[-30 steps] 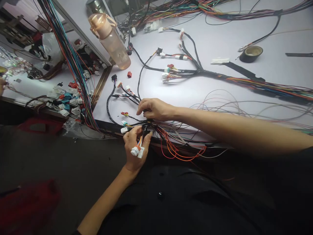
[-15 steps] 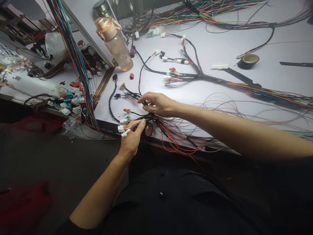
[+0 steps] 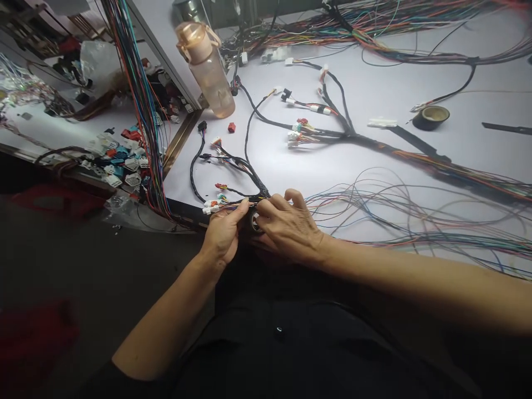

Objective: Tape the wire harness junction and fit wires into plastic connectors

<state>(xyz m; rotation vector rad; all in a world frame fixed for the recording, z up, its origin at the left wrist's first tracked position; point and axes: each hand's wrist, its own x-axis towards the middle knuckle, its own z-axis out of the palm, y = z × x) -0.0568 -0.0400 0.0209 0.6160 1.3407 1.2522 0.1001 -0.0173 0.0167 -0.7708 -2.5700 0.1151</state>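
Observation:
Near the table's front edge, my left hand point(image 3: 222, 235) is closed round a branch of a black-taped wire harness point(image 3: 257, 180), with white connectors point(image 3: 211, 207) sticking out past its fingers. My right hand point(image 3: 288, 224) is closed at the harness junction, its fingers bent over the wires. A tape roll point(image 3: 254, 221) hangs between the two hands, mostly hidden by the right fingers. Other harness branches fan out to the left, ending in a black connector point(image 3: 201, 127), an orange-white one and a red-yellow one point(image 3: 220, 187).
A water bottle point(image 3: 211, 77) stands at the back left, near a small red connector point(image 3: 231, 127). Another harness point(image 3: 357, 138) crosses the table. A second tape roll point(image 3: 431, 117) lies right. Wire bundles point(image 3: 139, 100) hang left, beside piled connectors point(image 3: 120, 160).
My right hand has moved down and toward me, from above the branches to the junction beside the tape roll. The loose red wires are now hidden behind it. The view has shifted slightly.

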